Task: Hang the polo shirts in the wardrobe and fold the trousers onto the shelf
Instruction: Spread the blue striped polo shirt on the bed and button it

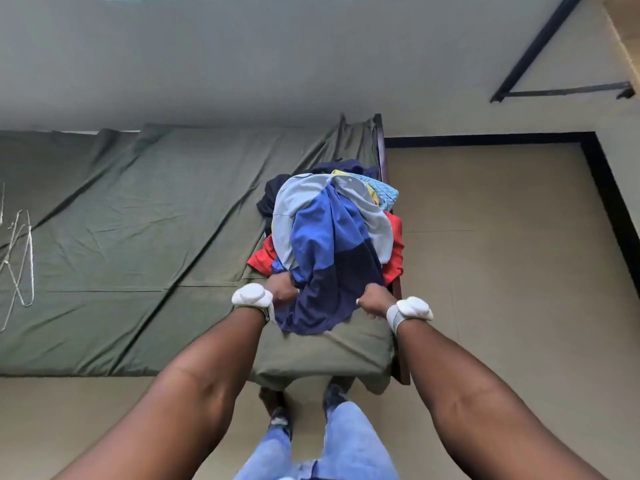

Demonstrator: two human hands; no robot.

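Note:
A polo shirt (329,244) in grey, blue and navy blocks lies on top of a heap of clothes (393,261) at the right end of a bed. My left hand (284,289) grips the shirt's lower left edge. My right hand (375,301) grips its lower right edge. Both hands are closed on the navy fabric near the bed's front corner. Red, yellow, light blue patterned and dark garments show beneath and behind the shirt. Which of them are trousers I cannot tell.
The bed has a dark green sheet (156,220) and a dark wooden frame (382,157). Several wire hangers (20,261) lie on the sheet at far left. A beige tiled floor (502,254) with a black skirting spreads to the right. My feet stand at the bed's corner.

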